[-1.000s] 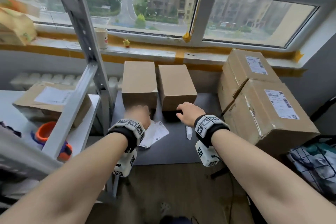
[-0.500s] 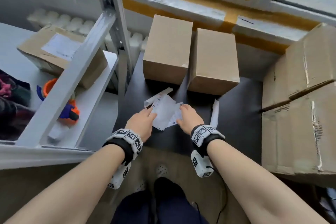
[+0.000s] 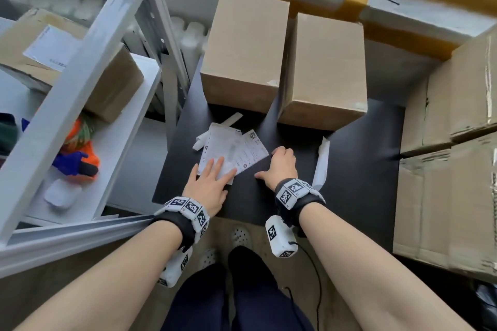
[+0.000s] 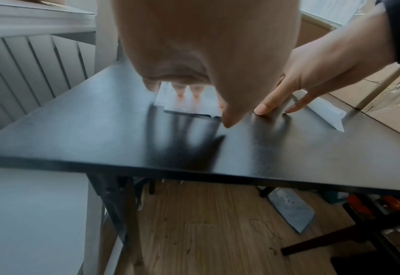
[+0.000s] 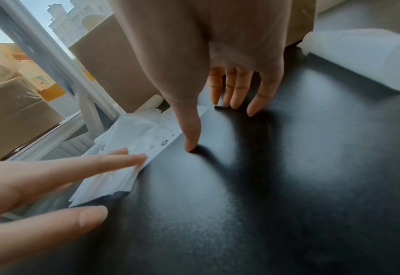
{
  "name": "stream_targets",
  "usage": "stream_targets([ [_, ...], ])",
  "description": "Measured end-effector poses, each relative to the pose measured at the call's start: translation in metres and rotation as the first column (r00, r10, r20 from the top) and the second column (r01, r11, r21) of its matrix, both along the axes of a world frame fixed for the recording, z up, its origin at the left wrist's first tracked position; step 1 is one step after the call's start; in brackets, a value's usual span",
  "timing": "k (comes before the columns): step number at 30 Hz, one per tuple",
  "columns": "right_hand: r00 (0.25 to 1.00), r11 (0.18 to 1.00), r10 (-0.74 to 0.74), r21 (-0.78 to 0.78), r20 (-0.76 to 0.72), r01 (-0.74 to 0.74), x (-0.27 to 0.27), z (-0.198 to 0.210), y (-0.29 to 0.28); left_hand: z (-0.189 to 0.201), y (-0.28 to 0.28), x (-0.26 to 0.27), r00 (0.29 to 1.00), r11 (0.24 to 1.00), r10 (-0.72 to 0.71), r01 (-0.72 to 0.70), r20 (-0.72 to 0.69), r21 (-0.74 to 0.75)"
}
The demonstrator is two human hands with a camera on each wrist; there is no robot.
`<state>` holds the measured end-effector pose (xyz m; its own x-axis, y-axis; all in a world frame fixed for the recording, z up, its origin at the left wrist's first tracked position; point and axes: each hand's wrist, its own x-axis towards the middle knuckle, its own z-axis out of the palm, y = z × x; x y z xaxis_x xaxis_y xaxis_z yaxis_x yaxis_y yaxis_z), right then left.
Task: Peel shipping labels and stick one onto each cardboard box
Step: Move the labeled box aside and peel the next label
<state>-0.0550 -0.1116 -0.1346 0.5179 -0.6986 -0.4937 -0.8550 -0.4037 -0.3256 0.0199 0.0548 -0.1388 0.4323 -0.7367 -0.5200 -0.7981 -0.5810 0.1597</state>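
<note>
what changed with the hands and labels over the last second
Both hands came back from the two boxes toward the near table edge. The left hand now lies flat on the label sheets; the right hand rests its fingertips on the table beside them. Boxes unlabelled, nothing gripped.

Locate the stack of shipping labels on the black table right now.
In the head view the shipping labels lie left of centre on the black table, just in front of the two small cardboard boxes, under the left hand's fingers.
</note>
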Motion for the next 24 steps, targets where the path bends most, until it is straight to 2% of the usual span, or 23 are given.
stream_targets([
  [3,0.998,0.997,-0.055,0.052,0.023,0.054,0.003,-0.003,-0.001,-0.001,0.001,0.004,0.999,0.999,0.038,-0.038,0.002,-0.02],
  [7,0.979,0.987,-0.132,0.112,0.158,0.115,0.015,-0.003,0.0,-0.004,0.002,0.003,1.0,0.999,0.012,-0.013,-0.01,-0.048],
  [11,0.985,0.991,-0.114,0.081,0.132,0.103,0.027,-0.005,-0.001,-0.007,0.002,0.003,0.999,0.998,-0.027,0.026,-0.03,-0.059],
  [14,0.981,0.986,-0.156,0.068,0.116,0.149,0.028,-0.006,-0.004,-0.009,0.003,0.005,0.998,0.997,-0.047,0.045,-0.032,-0.056],
  [19,0.951,0.945,-0.285,0.205,0.123,0.256,0.022,-0.005,-0.012,-0.01,0.005,0.007,0.997,0.995,-0.072,0.07,-0.03,-0.07],
  [24,0.929,0.937,-0.316,0.217,0.194,0.273,0.005,0.005,-0.03,-0.006,0.005,0.011,0.999,0.995,-0.031,0.033,0.015,-0.091],
])
